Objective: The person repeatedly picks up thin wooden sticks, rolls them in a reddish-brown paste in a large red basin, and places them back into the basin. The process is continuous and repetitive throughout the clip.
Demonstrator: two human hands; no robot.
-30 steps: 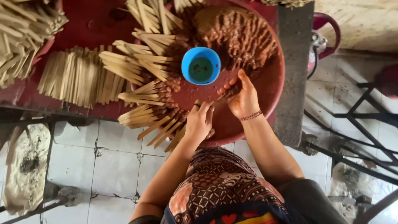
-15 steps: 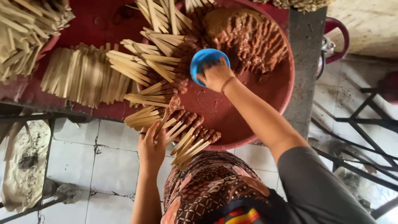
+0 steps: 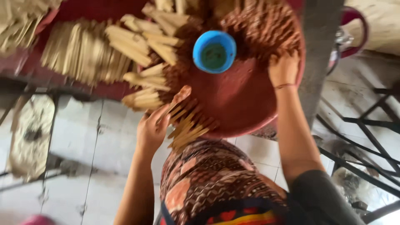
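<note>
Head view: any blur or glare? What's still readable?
Head view: motion blur smears the whole frame; stick bundles merge into tan streaks. Blue cup, left hand and right hand keep readable outlines. Soft daylight, no hard glare, brightest at upper right.

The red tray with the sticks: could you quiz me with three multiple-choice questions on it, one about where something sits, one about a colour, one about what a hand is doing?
1. Where does the small bowl sit?
A. on the floor tiles
B. on the round red tray, amid the reddish-brown paste
C. in the person's lap

2. What colour is that bowl?
A. blue
B. yellow
C. white

3. What is the left hand doing?
A. hanging empty
B. covering the bowl
C. holding a fan of sticks at the tray's near edge

Answers: 1 B, the bowl stands on the tray's upper part. 2 A, its rim is plainly blue. 3 C, the fingers close round the sticks, while the right hand rests in the paste.
</note>
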